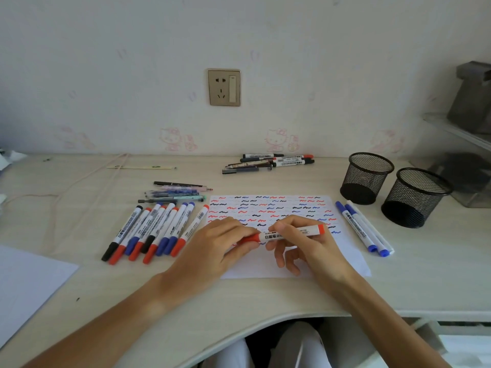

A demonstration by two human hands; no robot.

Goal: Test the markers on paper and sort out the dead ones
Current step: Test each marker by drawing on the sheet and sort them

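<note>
Two hands hold one red marker [289,234] over the paper [268,264] near the desk's front edge: left hand [220,244] grips its cap, right hand [305,240] pinches its barrel.

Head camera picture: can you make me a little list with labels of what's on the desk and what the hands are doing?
held marker: red marker, level above the paper
left hand: grips its red cap end
right hand: pinches the barrel
paper: red, blue, black squiggles
left of paper: row of markers
right of paper: blue markers
far right: two mesh cups
</note>
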